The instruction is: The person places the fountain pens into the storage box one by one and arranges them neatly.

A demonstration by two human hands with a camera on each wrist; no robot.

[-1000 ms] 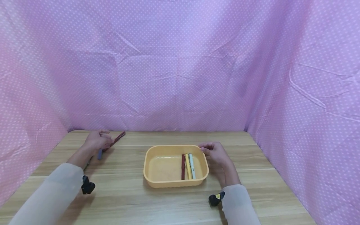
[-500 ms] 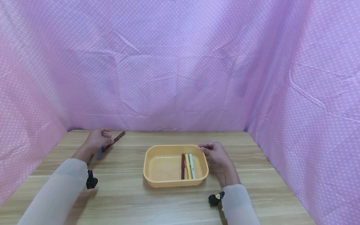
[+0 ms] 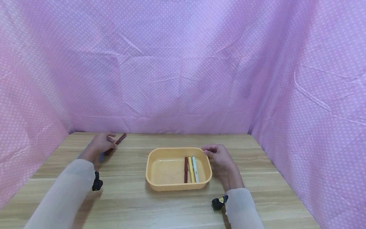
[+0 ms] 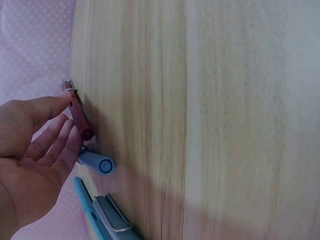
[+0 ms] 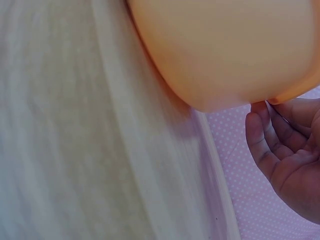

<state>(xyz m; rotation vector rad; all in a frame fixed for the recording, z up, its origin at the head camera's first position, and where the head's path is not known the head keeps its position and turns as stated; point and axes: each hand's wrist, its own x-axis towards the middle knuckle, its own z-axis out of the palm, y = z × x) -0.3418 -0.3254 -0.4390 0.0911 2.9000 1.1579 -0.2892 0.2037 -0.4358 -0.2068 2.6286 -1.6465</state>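
Observation:
At the far left of the table my left hand (image 3: 101,142) holds a dark red pen (image 4: 80,117) between thumb and fingers, the thumb lying by its clip. A blue pen (image 4: 97,161) lies just beside the fingers, its round end toward the camera. Nearer the wrist are a light blue pen (image 4: 90,207) and a grey-green pen (image 4: 115,220), hidden by the arm in the head view. My right hand (image 3: 221,156) pinches the back right corner of a yellow box (image 3: 177,187). Inside the box lie a dark red pen (image 3: 186,170), a yellow pen (image 3: 191,170) and a white pen (image 3: 195,169), side by side.
The wooden table (image 3: 128,203) carries everything. Pink polka-dot cloth (image 3: 171,79) hangs behind it and along both sides, right up to the table's edges. A black wrist camera (image 3: 97,182) is on the left sleeve, another black camera (image 3: 218,203) on the right.
My left hand has moved slightly right and closed on the dark red pen, which has shifted a little. The right hand, the box and the pens in it have stayed put.

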